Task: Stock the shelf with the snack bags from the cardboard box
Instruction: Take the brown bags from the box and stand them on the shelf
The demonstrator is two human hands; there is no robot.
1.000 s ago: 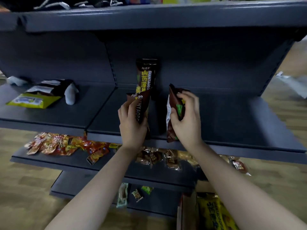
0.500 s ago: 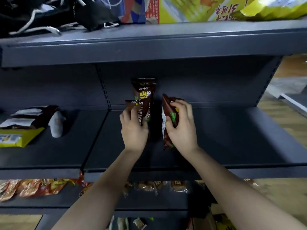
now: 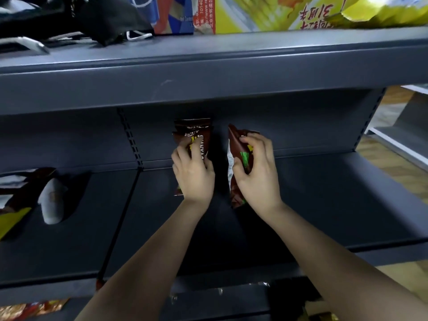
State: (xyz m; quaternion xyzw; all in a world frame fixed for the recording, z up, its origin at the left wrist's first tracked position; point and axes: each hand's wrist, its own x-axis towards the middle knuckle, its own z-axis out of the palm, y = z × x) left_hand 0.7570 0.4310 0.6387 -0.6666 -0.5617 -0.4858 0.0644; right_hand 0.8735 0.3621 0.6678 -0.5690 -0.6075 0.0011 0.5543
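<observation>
A dark grey shelf [image 3: 324,200] fills the view at chest height. At its back panel stands one brown snack bag [image 3: 194,126] upright. My left hand [image 3: 193,174] grips a second brown bag with yellow lettering [image 3: 202,147] and holds it upright right in front of that one. My right hand [image 3: 257,172] grips a third brown bag [image 3: 236,144], turned edge-on with its white back facing left, a little to the right of the other two. The cardboard box is out of sight.
The shelf above [image 3: 208,66] overhangs close over my hands and carries yellow packs [image 3: 266,12] and black items [image 3: 69,17]. At the left of the shelf lie a white object [image 3: 52,202] and dark and yellow bags [image 3: 11,200]. Lower shelves hold red snack packs [image 3: 30,309].
The view has risen and closed in on the shelf. Both hands moved further back with their bags; the left bag now stands against the bag at the back panel.
</observation>
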